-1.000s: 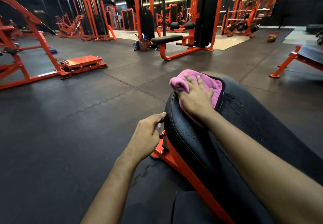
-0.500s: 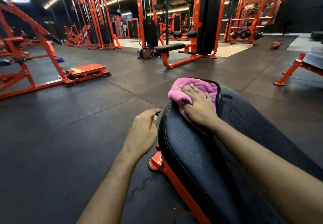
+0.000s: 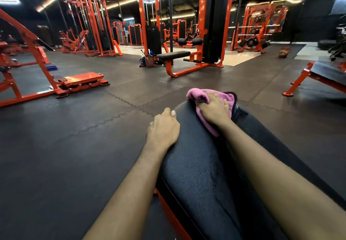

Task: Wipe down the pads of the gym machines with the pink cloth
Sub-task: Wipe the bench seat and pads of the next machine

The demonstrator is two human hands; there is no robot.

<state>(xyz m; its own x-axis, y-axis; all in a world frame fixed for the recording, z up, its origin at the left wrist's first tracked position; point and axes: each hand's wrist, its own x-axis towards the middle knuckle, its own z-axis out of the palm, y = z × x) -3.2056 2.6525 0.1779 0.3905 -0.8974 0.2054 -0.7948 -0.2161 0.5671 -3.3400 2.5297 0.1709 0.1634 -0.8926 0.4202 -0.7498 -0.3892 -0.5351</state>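
A long black padded bench (image 3: 196,174) on an orange frame runs away from me. The pink cloth (image 3: 229,99) lies bunched on its far end. My right hand (image 3: 215,111) presses down on the cloth, with the fingers curled into its raised fold. My left hand (image 3: 162,128) rests against the pad's left edge, fingers curled round a small object. Only the object's pale tip (image 3: 173,112) shows at the thumb, and I cannot tell what it is.
Black rubber floor tiles (image 3: 74,136) surround the bench. An orange machine with a flat footplate (image 3: 82,79) stands to the left. A cable machine with a black seat pad (image 3: 174,54) is ahead, with a bucket of supplies (image 3: 148,60) beside it. Another bench (image 3: 325,71) is at the right.
My left hand has moved from beside the pad to rest against its left edge. My right hand stays on the cloth at the far end, its fingers now curled into the fold.
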